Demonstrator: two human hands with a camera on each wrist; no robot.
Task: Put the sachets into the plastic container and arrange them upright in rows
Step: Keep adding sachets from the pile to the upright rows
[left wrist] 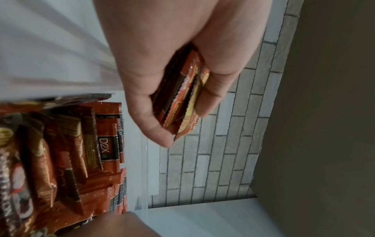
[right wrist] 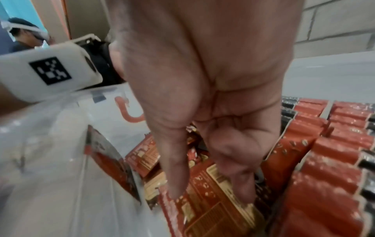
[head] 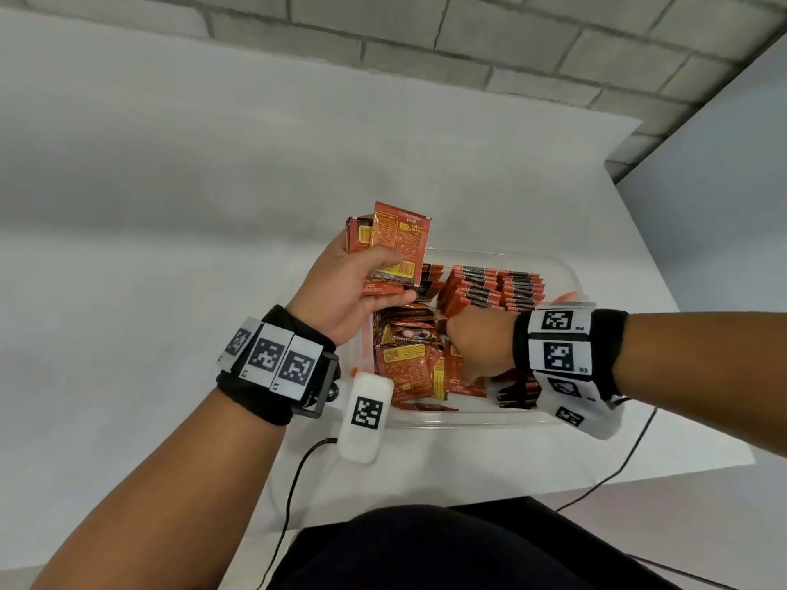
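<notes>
The left hand [head: 357,287] is raised over the near-left corner of the plastic container [head: 566,270] and grips a small stack of sachets [head: 398,244], the thumb across the front one and the fingers [left wrist: 160,131] behind; in the left wrist view I count several packets pressed together edge to edge. The right hand [head: 477,342] is lower, inside the container, with the thumb and the fingers [right wrist: 241,184] reaching down onto the loose sachets [head: 409,355] that lie flat and crossed over each other in the near part. The fingertips touch a packet, but whether they already pinch it I cannot tell. Beyond this hand, in the far-right part of the container, the upright rows [head: 494,287] stand on their edges, close one to another, at least two rows side by side. So, as I judge it, all the sachets that I can see are in the container or in the left hand, and a good part is already in order; what is left is the loose heap and the stack in the hand, which must be set upright beside the rows. The container stands on a white table [head: 170,206], and a cable [head: 294,474] runs over its near edge.
</notes>
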